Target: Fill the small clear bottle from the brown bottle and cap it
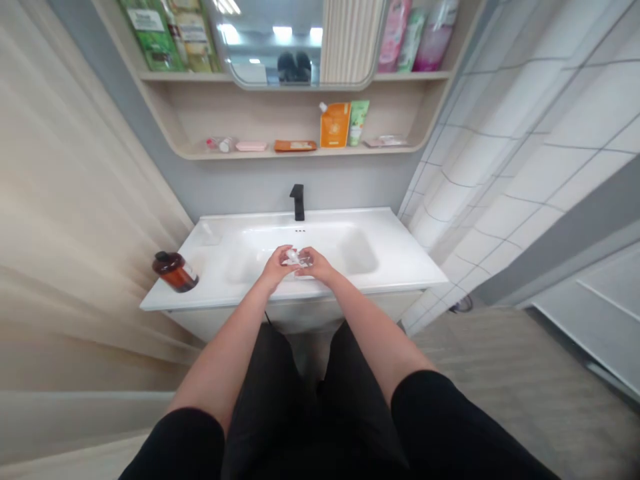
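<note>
Over the front part of the white sink (350,250), my two hands meet around a small clear bottle with a white top (293,256). My left hand (276,265) has its fingers closed about the bottle's left side. From the right, my right hand (317,264) curls its fingers against the other side. Much of the bottle is covered by my fingers, and its contents are too small to make out. Behind the hands a black faucet (299,202) stands at the back of the sink.
An amber bottle with a black cap (176,270) stands on the counter's left end, near a clear container (210,233). Above, a shelf (240,156) holds an orange pouch (335,125), a green tube (357,123) and a pink bar (251,146). Curtains hang on both sides.
</note>
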The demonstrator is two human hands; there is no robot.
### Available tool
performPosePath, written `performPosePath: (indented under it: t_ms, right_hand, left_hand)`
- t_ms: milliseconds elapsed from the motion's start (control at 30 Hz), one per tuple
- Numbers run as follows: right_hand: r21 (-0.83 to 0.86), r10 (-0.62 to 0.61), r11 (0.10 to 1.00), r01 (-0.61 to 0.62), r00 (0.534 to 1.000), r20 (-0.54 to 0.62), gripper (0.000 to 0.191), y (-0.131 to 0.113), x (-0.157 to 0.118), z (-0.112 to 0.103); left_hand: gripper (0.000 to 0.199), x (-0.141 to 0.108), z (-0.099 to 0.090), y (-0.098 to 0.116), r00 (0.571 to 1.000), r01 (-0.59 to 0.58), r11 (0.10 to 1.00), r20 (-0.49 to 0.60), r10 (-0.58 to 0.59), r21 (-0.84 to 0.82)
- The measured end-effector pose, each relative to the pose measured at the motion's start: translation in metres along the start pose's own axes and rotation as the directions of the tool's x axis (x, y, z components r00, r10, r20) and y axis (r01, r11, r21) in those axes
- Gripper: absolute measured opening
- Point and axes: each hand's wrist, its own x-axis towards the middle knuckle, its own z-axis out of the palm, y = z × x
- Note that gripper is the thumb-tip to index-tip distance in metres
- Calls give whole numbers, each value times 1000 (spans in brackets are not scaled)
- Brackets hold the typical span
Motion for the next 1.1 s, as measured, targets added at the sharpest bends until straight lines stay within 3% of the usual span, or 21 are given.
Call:
performPosePath:
  t_ms: [233,367,467,533,633,700,767,867,967,1100]
  right_hand:
    - [-82,-3,997,0,999,-37,79,4,1,1]
    - [-180,-21,984,11,998,-54,79,5,-1,2]
    - [-212,-21,977,9,998,-56,80,8,-2,1]
    - [-226,-9,974,-6,998,-62,80,9,-2,1]
    - [-239,13,971,-32,997,-81,79,10,-1,1]
    - [-246,20,968,-41,996,-89,77,8,-1,1]
    - [-248,26,967,-49,995,-96,76,6,-2,1]
    - [-239,41,969,-64,994,-103,76,3,-3,1]
    - [-226,45,972,-68,993,-105,75,2,-3,0]
    - [-221,34,973,-59,993,-116,76,4,-3,0]
  left_hand:
    - [61,-2,-2,0,997,-74,995,-27,76,60]
    - [43,-6,2,3,981,-99,958,-135,140,269]
    - [36,-6,-2,18,959,-79,915,-221,179,396]
    - [36,-5,-14,34,936,-76,894,-277,216,441]
    - [40,-7,-52,64,908,-56,844,-324,265,534]
    - [39,-12,-84,82,895,22,725,-337,293,688]
    - [35,-20,-115,94,881,122,547,-344,326,829]
    - [33,-29,-147,101,891,254,365,-363,272,896]
    - [34,-31,-158,99,882,369,312,-435,179,876]
    - [43,-31,-157,90,860,381,299,-454,234,875]
